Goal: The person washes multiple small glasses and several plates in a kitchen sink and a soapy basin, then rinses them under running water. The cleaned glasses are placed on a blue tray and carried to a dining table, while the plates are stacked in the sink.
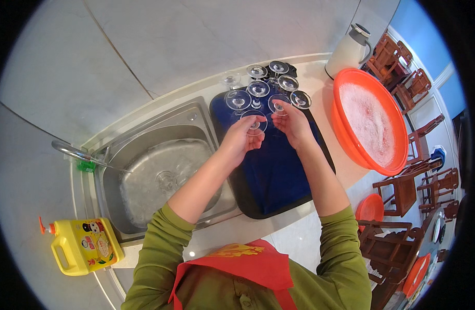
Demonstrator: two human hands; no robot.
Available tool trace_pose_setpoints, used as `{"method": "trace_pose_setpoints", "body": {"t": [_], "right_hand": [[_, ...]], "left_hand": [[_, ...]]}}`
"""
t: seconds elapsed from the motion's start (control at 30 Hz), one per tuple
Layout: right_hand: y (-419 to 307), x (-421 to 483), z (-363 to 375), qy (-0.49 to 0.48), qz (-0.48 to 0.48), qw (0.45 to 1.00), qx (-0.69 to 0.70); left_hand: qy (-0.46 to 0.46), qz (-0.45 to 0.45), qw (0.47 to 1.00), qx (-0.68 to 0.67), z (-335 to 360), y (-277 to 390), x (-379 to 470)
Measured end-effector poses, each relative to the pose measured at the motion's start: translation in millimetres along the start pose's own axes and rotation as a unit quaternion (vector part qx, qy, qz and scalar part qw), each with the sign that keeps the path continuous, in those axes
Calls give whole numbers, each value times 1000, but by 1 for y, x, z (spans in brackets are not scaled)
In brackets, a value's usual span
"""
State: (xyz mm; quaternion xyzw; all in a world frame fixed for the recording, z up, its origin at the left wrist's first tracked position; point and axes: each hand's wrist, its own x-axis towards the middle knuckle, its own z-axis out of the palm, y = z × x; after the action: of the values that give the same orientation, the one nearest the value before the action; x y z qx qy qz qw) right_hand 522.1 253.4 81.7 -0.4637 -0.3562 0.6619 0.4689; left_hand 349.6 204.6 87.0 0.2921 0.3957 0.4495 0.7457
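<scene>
My left hand point(242, 138) grips the round foot of a stemmed glass point(261, 117), which is held foot up. To its right, my right hand point(294, 124) pinches the foot of another inverted stemmed glass point(273, 99) between thumb and fingers. Both are over the far half of a dark tray point(247, 209) lined with blue cloth point(274, 170). Just beyond my hands, several clear stemmed glasses point(258, 88) stand upside down in a cluster at the tray's far end. My hands partly hide the bowls of the two held glasses.
Left of the tray, a steel sink point(200, 112) contains water under a running faucet point(76, 152). A yellow pump jug point(84, 244) stands at the lower left. To the right are an orange basin point(340, 131) of suds and a white thermos jug point(345, 54). Wooden chairs point(402, 193) stand beyond.
</scene>
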Motion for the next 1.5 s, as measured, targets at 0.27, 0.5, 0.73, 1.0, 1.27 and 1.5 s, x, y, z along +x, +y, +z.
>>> {"method": "trace_pose_setpoints", "body": {"t": [0.27,0.5,0.73,1.0,1.27,1.5], "right_hand": [[20,-24,6,5,17,998,55],[80,-103,14,66,-248,944,-209],[147,-92,141,-306,-114,844,-426],[317,-25,224,-313,-59,659,-682],[343,-11,195,-209,79,797,-561],[175,-24,262,-208,269,920,-195]], "left_hand": [[-9,26,999,-41,-6,-16,16],[-7,181,982,63,-43,-64,-60],[291,129,941,119,-196,-106,-181],[415,188,890,17,-236,-84,-289],[362,183,914,-21,-247,-81,-350],[305,244,917,-74,-261,-76,-370]]}}
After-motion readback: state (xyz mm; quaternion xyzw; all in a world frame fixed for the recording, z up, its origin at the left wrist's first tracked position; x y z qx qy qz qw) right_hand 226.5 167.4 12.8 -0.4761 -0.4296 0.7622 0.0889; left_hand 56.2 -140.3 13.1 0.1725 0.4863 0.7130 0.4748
